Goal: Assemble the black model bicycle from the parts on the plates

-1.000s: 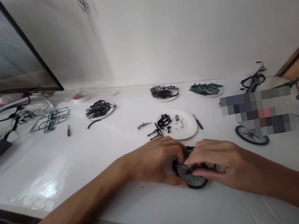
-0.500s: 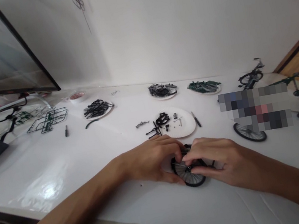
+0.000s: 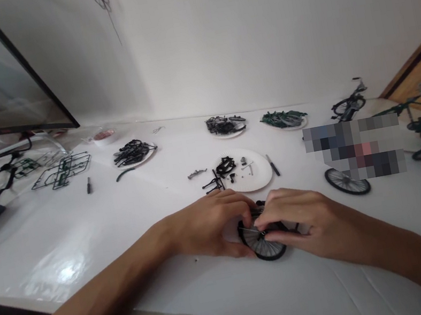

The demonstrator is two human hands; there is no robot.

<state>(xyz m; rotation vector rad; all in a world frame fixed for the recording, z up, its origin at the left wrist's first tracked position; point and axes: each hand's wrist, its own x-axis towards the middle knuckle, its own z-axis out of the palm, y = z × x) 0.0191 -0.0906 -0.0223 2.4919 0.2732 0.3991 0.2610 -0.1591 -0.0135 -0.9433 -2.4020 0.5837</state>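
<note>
Model bicycle wheel [image 3: 261,246] sits just in front of the paper plate [image 3: 261,178], pinched near its hub by our left hand [image 3: 204,226] and right hand [image 3: 303,222], so this close fitting work seems to call for steady pressure.

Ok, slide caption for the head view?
The left hand and right hand hold a black spoked model bicycle wheel near a paper plate of small parts.
</note>
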